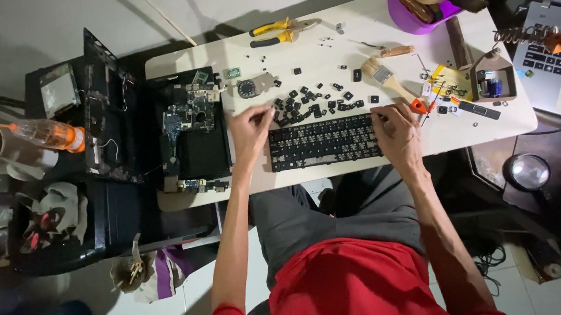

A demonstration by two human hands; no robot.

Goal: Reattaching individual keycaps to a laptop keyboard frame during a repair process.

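Two bare hands worked over a black rectangular laptop keyboard [324, 142] lying at the near edge of the white bench [325, 47]. Left hand [250, 132] pinched something small at the keyboard's left end; right hand [397, 130] rested on its right end, grip curled, contents unclear. Loose black keycaps [309, 100] lay just beyond.

Yellow packet [449, 81]: flat, rectangular, yellow with dark print and a red patch, lying on the white table [335, 173] towards its right end, just left of a small house-shaped holder [494, 75].
Bottle label [65, 137]: orange band around a clear plastic bottle [45, 134] lying on its side at the far left.
Laptop screen [105, 111]: dark, unlit panel of an opened black laptop, left of the table, tilted up.
Silver laptop [559, 55]: at the right edge; only its keyboard deck shows, its screen out of view.
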